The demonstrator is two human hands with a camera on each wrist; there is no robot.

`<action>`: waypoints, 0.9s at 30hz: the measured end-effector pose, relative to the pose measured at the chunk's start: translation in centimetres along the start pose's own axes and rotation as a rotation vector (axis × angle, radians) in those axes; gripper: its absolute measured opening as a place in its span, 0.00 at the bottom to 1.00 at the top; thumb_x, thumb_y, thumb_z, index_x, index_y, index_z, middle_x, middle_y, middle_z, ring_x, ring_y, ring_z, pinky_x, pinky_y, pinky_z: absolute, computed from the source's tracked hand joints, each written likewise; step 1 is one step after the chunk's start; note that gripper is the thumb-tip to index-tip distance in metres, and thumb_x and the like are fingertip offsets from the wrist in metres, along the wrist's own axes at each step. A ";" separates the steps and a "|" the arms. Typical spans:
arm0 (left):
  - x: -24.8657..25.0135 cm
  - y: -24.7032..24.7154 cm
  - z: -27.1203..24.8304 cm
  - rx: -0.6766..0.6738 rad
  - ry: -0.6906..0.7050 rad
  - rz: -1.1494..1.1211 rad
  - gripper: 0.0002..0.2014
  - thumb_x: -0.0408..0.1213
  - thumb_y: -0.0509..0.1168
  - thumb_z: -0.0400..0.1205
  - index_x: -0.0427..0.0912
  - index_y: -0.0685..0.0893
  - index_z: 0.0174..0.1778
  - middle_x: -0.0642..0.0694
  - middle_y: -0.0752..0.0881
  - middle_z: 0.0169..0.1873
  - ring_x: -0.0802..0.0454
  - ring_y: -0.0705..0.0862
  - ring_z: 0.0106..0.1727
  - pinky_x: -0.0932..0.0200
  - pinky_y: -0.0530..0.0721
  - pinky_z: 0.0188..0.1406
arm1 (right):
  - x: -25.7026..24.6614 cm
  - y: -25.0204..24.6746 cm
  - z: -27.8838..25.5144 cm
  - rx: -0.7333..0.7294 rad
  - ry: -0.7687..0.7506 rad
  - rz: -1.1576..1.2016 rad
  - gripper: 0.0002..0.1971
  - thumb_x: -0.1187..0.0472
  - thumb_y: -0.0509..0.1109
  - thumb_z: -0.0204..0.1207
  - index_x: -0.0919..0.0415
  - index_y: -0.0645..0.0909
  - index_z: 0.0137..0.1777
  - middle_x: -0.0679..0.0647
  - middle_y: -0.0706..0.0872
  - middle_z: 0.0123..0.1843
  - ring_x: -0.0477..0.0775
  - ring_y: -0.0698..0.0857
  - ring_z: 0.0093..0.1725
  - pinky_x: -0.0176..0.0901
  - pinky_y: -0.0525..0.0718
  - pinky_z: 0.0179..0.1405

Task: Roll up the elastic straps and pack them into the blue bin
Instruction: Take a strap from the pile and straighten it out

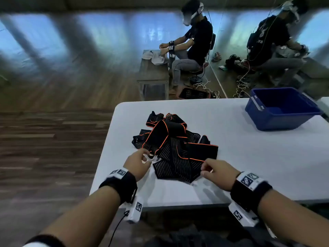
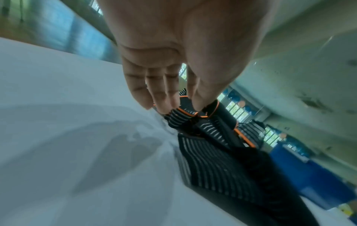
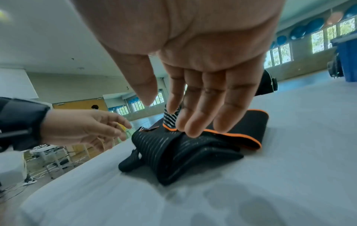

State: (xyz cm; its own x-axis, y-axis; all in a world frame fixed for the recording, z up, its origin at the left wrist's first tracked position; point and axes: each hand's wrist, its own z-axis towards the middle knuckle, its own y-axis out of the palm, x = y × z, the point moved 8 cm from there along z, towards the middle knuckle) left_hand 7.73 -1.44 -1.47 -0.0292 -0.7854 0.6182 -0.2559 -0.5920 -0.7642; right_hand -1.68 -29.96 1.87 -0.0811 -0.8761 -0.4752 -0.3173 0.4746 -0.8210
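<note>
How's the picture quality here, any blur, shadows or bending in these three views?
Head view: floor and far wall smeared by blur, table edges bowed, pile of straps fairly sharp. Left wrist view: soft throughout, left hand casts a grey shadow on the table. Right wrist view: right hand looms large, near table blurred, windows bright.

No readable txt showing anywhere. Wristbands (image 1: 252,179) on both wrists are only carrying blk/white square marker patterns; no letters, nos. or brands are legible.
</note>
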 end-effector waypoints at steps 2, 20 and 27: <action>0.1 0.2 1.5 -0.014 -0.020 0.085 0.22 0.38 0.67 0.81 0.51 0.78 0.72 0.45 0.86 0.51 0.46 0.85 0.52 0.61 0.76 0.48 | -0.8 -1.2 1.3 0.052 0.025 0.038 0.03 0.52 0.70 0.79 0.48 0.81 0.48 0.43 0.86 0.46 0.45 0.83 0.46 0.38 0.78 0.46; 6.8 -6.9 3.9 0.126 0.276 0.023 0.10 0.34 0.73 0.75 0.48 0.86 0.51 0.51 0.88 0.45 0.51 0.85 0.49 0.60 0.80 0.49 | -5.0 0.2 8.4 0.155 0.065 -0.029 0.19 0.50 0.73 0.75 0.50 0.85 0.66 0.49 0.82 0.68 0.53 0.80 0.70 0.48 0.74 0.75; 13.5 -13.2 5.0 0.252 0.388 -0.088 0.24 0.35 0.77 0.72 0.57 0.79 0.61 0.56 0.87 0.43 0.58 0.86 0.45 0.76 0.75 0.44 | -5.3 -9.3 8.6 0.450 0.086 0.158 0.15 0.52 0.83 0.64 0.48 0.82 0.46 0.47 0.83 0.49 0.52 0.82 0.51 0.41 0.75 0.48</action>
State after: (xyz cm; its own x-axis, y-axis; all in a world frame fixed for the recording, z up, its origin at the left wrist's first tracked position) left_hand 15.54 -5.19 16.04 -0.3889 -0.6330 0.6694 -0.0325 -0.7167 -0.6966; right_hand 9.79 -29.02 9.29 -0.1794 -0.7852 -0.5927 0.1443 0.5750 -0.8053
